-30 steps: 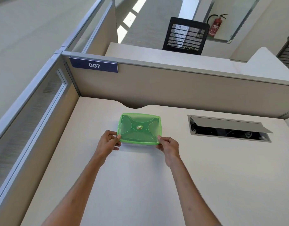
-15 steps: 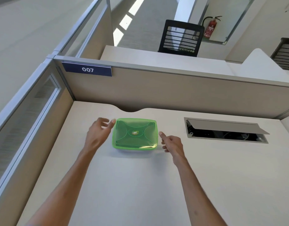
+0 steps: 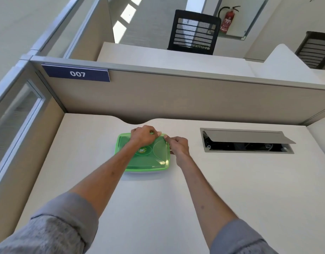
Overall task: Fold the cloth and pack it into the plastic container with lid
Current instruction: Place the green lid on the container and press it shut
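A green translucent plastic container point(image 3: 149, 160) with its lid on sits on the desk point(image 3: 231, 180), a round sticker in the lid's middle. My left hand point(image 3: 143, 136) reaches across the lid, and its fingers curl over the far edge near the far right corner. My right hand point(image 3: 178, 146) is beside the container's right side, thumb and forefinger pinching the lid at that same far right corner. My left forearm covers part of the lid. I cannot see any cloth; what is inside does not show through the lid.
An open cable hatch point(image 3: 248, 142) with a raised flap lies in the desk to the right. Beige partition walls point(image 3: 176, 99) close the desk at the back and left, with a "007" label point(image 3: 76, 73). Black chairs point(image 3: 193, 33) stand beyond the partition.
Both hands held the container's near corners, then let go and spread to its sides. Now they have moved to the lid's far right corner. The container stays in place.
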The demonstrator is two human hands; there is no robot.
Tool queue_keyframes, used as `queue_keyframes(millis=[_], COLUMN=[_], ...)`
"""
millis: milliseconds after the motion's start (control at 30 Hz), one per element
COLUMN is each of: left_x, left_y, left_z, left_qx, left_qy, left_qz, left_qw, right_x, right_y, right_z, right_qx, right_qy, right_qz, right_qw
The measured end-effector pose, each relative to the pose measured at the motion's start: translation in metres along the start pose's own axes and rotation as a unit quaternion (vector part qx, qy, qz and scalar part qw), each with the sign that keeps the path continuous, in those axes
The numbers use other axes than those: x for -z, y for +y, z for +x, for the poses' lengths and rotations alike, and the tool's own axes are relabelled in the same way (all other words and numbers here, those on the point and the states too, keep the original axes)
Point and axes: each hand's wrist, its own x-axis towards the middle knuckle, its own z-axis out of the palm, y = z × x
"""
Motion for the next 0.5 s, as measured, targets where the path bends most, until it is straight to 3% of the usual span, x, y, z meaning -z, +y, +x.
queue_keyframes(millis=[500], left_x=[-0.022], left_y=[-0.002], left_z=[0.002], left_qx=[0.029], left_qy=[0.062], left_qz=[-0.062], left_qw=[0.996], right_x=[-0.003], right_y=[-0.004], right_z=[-0.003], right_qx=[-0.079], right_qy=[0.028], right_qz=[0.088], right_qw=[0.993])
